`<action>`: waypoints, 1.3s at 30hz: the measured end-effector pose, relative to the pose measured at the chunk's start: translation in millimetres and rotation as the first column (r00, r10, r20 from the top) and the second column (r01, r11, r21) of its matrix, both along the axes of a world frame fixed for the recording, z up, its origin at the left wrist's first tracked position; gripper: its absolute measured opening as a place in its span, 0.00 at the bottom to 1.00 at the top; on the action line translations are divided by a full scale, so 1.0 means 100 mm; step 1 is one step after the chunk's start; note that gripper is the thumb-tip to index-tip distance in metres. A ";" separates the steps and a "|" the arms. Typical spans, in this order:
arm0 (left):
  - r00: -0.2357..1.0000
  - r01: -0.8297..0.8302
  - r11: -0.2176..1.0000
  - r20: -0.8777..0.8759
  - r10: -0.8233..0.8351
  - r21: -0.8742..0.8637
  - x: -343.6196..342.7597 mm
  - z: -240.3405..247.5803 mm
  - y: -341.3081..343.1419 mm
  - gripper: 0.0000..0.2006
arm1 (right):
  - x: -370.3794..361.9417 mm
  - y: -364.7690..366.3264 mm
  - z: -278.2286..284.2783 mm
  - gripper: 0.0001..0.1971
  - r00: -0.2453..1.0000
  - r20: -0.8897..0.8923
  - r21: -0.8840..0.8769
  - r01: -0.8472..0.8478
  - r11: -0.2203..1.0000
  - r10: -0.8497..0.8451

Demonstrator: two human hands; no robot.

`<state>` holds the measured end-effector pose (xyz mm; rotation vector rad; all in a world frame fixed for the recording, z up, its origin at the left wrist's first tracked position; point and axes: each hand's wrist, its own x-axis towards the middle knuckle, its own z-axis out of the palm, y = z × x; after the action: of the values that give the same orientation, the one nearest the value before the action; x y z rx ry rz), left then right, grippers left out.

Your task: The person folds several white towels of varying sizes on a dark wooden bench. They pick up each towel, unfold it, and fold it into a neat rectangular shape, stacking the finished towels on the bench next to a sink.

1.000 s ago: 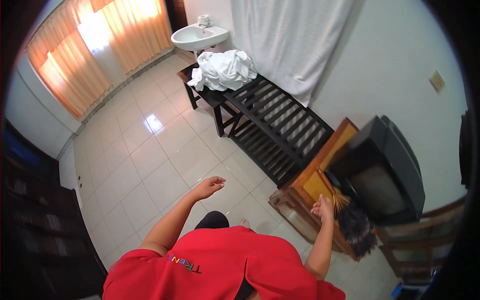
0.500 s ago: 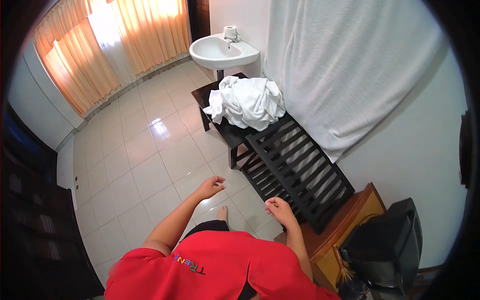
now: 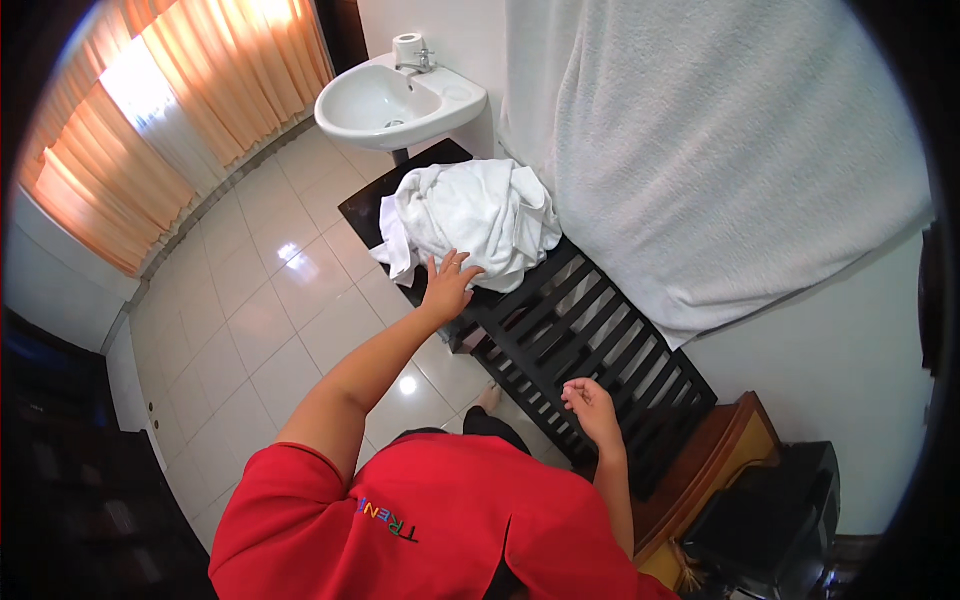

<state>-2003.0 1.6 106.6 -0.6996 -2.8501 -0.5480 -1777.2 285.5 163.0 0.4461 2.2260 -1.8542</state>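
Observation:
A crumpled pile of white towels point(image 3: 475, 215) lies on a dark wooden bench point(image 3: 440, 160). My left hand point(image 3: 449, 287) is stretched toward the near edge of the pile, open, with its fingers spread; whether the fingertips touch the cloth I cannot tell. Lower and to the right, my right hand point(image 3: 592, 405) hovers over the black slatted rack point(image 3: 570, 330) that adjoins the bench. Its fingers are curled in, and nothing shows in them.
Beyond the bench a white washbasin point(image 3: 400, 105) carries a toilet roll point(image 3: 408, 48) by its tap. A large white cloth point(image 3: 720, 150) hangs on the right wall. At lower right are a wooden cabinet point(image 3: 715, 460) and a black television point(image 3: 770, 520). Orange curtains point(image 3: 220, 80) cover the window.
I have come closer to the bench. My left hand has reached forward to the towel pile and its fingers have spread. My right hand has shifted slightly right, still curled.

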 end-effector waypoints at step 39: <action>0.738 -0.446 0.058 0.404 -0.541 0.893 -1.87 2.66 -0.73 0.13 | -2.48 -0.90 -0.24 0.11 0.929 -0.349 0.239 0.212 0.948 -0.120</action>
<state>-2190.4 -71.2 372.4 -0.2208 -1.7121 -2.9560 -2025.0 195.3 139.1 0.4057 2.7704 -1.8201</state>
